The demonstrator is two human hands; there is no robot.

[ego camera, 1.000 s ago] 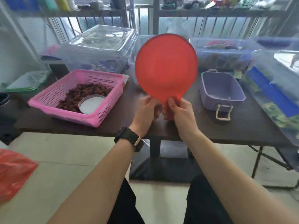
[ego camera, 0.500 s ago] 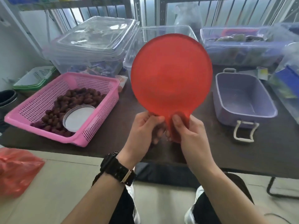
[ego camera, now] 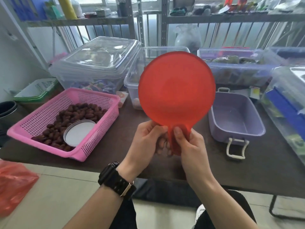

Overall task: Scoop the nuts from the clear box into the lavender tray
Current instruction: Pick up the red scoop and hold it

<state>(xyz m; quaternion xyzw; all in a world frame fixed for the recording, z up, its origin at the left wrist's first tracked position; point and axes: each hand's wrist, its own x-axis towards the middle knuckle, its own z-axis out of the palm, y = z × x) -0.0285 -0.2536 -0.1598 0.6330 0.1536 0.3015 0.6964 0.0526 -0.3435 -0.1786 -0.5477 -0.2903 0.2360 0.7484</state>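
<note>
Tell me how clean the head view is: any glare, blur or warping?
Head view: backlit by the windows, with glare on the lidded box; wide-angle lens slants the shelf posts; red scoop, gripped by left hand and right hand, is sharp but hides much of the open clear box; lavender tray evenly lit.

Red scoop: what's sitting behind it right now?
A clear box stands behind the red scoop. Only its left wall and back rim show; the scoop covers most of the inside, so its contents are hidden.
</note>
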